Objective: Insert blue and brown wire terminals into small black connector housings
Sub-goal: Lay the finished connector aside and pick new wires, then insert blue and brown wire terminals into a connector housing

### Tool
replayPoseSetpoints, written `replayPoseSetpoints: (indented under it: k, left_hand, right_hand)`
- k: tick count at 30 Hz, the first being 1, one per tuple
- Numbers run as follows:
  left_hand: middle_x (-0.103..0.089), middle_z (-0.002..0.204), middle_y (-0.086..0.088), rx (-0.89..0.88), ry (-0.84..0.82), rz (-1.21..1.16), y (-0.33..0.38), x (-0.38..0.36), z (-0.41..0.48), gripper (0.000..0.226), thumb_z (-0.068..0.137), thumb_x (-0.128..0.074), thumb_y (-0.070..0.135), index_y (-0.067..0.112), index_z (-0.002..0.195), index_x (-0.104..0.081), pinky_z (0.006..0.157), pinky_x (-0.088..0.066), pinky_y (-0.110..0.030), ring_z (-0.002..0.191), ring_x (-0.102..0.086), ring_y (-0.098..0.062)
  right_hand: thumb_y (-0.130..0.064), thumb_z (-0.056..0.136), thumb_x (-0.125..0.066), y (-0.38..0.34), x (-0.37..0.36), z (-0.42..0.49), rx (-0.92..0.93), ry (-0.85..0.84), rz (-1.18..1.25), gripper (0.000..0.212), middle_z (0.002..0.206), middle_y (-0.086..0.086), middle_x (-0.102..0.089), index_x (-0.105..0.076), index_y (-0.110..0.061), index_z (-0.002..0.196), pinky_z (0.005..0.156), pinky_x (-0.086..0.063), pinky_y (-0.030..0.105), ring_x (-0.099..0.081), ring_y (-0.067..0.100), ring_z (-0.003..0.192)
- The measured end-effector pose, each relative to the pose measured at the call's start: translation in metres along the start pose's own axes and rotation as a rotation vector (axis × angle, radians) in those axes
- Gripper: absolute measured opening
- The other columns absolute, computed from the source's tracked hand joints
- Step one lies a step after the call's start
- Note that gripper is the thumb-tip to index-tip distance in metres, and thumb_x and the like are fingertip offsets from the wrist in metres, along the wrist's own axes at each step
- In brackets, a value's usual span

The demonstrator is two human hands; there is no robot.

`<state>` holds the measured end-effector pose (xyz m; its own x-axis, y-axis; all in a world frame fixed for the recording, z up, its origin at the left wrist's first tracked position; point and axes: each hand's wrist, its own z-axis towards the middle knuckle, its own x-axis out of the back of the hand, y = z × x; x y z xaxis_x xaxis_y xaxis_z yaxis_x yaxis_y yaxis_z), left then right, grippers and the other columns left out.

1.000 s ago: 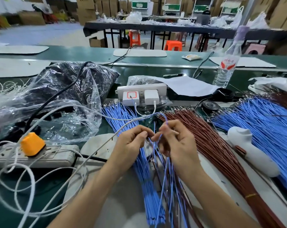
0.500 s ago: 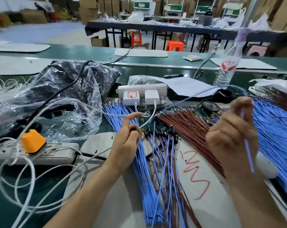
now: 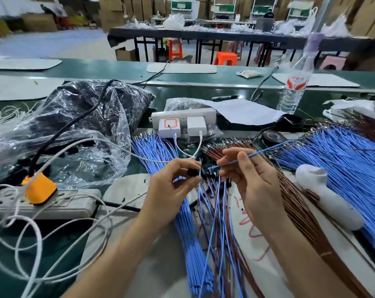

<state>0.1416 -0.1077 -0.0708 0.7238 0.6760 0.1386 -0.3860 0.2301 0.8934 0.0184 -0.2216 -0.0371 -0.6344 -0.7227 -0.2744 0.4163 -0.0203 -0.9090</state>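
My left hand point(image 3: 171, 190) pinches a small black connector housing point(image 3: 192, 172) between thumb and fingertips. My right hand point(image 3: 251, 179) pinches a single blue wire point(image 3: 266, 151) near its end, and the wire's tip points left, a short gap from the housing. The wire trails off to the upper right. Below both hands lies a bundle of blue wires point(image 3: 188, 229) and a loose heap of finished blue and brown leads point(image 3: 223, 233). A fan of brown wires point(image 3: 298, 207) lies right of my right hand.
A large spread of blue wires point(image 3: 343, 168) covers the right, with a white handheld device point(image 3: 328, 198) on it. A white power strip with chargers point(image 3: 182, 123) sits behind, a plastic bag point(image 3: 75, 130) and a second strip with an orange plug point(image 3: 39, 188) lie left.
My right hand swung out to the right, took a blue wire from the spread and came back to the middle. My left hand now holds a black housing up to the wire tip.
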Motion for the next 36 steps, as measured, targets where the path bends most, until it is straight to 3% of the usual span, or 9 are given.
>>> replayPoseSetpoints:
  k: [4,10,13,15,18,24,30,33,36]
  left_hand:
    - [-0.067,0.100,0.006,-0.059,0.012,0.068,-0.001,-0.001,0.001,0.029,0.075,-0.075,0.010,0.029,0.096,-0.066,0.083,-0.052,-0.019,0.089,-0.067,-0.009]
    - [-0.064,0.108,0.009,0.015,0.017,0.006,0.007,-0.004,0.000,0.018,0.074,-0.074,0.022,0.029,0.090,-0.070,0.076,-0.058,-0.036,0.081,-0.070,-0.024]
    - [-0.060,0.114,0.012,0.007,0.035,0.079,0.008,-0.002,-0.001,0.019,0.077,-0.075,0.010,0.025,0.087,-0.069,0.074,-0.059,-0.035,0.082,-0.070,-0.019]
    - [-0.060,0.115,0.010,-0.033,0.046,0.126,0.010,-0.001,-0.001,0.026,0.077,-0.075,0.007,0.030,0.084,-0.065,0.073,-0.057,-0.028,0.085,-0.070,-0.015]
    - [-0.061,0.109,0.006,-0.101,0.041,0.162,0.009,0.000,0.000,0.024,0.077,-0.075,0.003,0.023,0.087,-0.066,0.077,-0.054,-0.019,0.088,-0.068,-0.011]
    - [-0.061,0.105,0.003,-0.175,0.044,0.289,0.009,0.000,-0.001,0.018,0.077,-0.076,0.004,0.012,0.091,-0.069,0.082,-0.052,-0.027,0.097,-0.061,-0.009]
    - [-0.059,0.106,0.001,-0.187,0.010,0.310,0.009,-0.002,-0.002,0.017,0.078,-0.074,0.003,0.011,0.092,-0.069,0.081,-0.049,-0.019,0.097,-0.058,-0.004]
    - [-0.059,0.105,-0.001,-0.191,-0.010,0.324,0.009,-0.002,-0.002,0.020,0.077,-0.074,0.001,0.008,0.096,-0.071,0.080,-0.044,-0.012,0.092,-0.056,0.001]
    - [-0.059,0.106,0.002,-0.218,-0.009,0.343,0.008,-0.001,-0.002,0.025,0.078,-0.074,0.003,0.018,0.098,-0.071,0.081,-0.044,-0.014,0.092,-0.059,-0.002]
  right_hand:
    - [-0.026,0.097,-0.043,-0.004,-0.004,-0.007,0.076,-0.025,-0.017,0.027,0.078,0.011,-0.069,-0.062,-0.006,0.095,0.066,-0.053,0.027,-0.062,0.023,0.067]
    - [-0.018,0.099,-0.039,-0.002,-0.012,-0.013,0.239,-0.013,-0.191,0.022,0.079,0.016,-0.066,-0.056,-0.009,0.088,0.061,-0.052,0.025,-0.065,0.023,0.062]
    - [-0.018,0.100,-0.040,0.000,-0.013,-0.015,0.283,0.000,-0.239,0.022,0.079,0.012,-0.066,-0.056,-0.011,0.087,0.061,-0.052,0.025,-0.065,0.023,0.061]
    - [-0.016,0.101,-0.039,0.000,-0.013,-0.016,0.310,0.008,-0.237,0.023,0.079,0.010,-0.067,-0.056,-0.011,0.087,0.061,-0.053,0.025,-0.065,0.022,0.061]
    - [-0.015,0.101,-0.039,0.000,-0.013,-0.016,0.335,0.014,-0.253,0.023,0.079,0.007,-0.067,-0.056,-0.012,0.086,0.061,-0.053,0.025,-0.065,0.021,0.061]
    - [-0.027,0.098,-0.046,-0.001,-0.015,-0.018,0.319,0.023,-0.258,0.025,0.079,0.006,-0.070,-0.063,-0.029,0.081,0.059,-0.056,0.030,-0.068,0.020,0.060]
    - [-0.033,0.097,-0.048,0.005,-0.014,-0.018,0.284,-0.010,-0.347,0.028,0.074,0.001,-0.070,-0.062,-0.013,0.083,0.061,-0.059,0.038,-0.070,0.018,0.061]
    - [-0.035,0.097,-0.048,0.005,-0.013,-0.017,0.296,-0.025,-0.383,0.030,0.070,0.001,-0.069,-0.063,-0.012,0.083,0.061,-0.058,0.036,-0.070,0.017,0.061]
    - [-0.033,0.096,-0.049,0.006,-0.013,-0.017,0.272,-0.035,-0.390,0.028,0.069,0.001,-0.069,-0.063,-0.013,0.083,0.062,-0.058,0.032,-0.070,0.016,0.060]
